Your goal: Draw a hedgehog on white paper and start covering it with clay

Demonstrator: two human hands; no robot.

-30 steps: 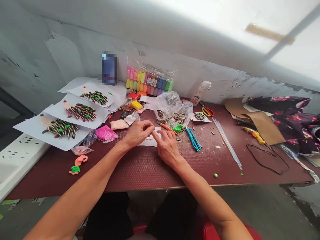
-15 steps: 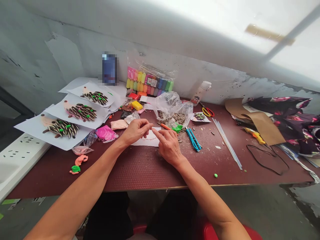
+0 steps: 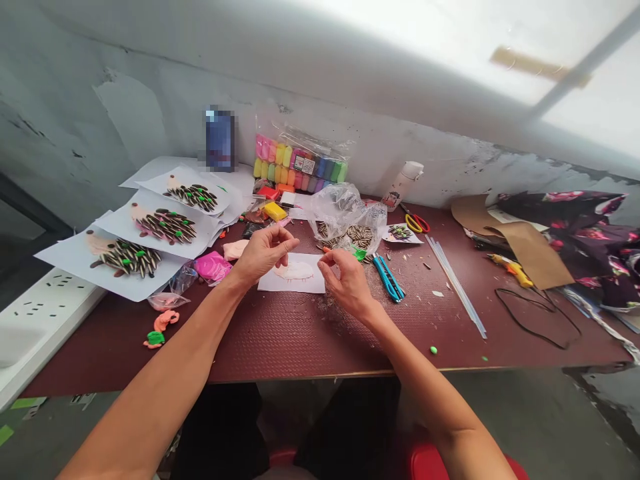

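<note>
No writing is readable; the label on the clay pack is too small. A white paper card bearing a soft peach clay shape lies flat on the textured maroon worktop, between both hands. Left hand and right hand hover just above it, each grip pinched together, possibly on something tiny.

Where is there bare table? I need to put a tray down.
Bare: table front strip near the hands, and between the glue sticks and black cord. Crowded: back row around the seed bag, and left under the paper sheets.
</note>
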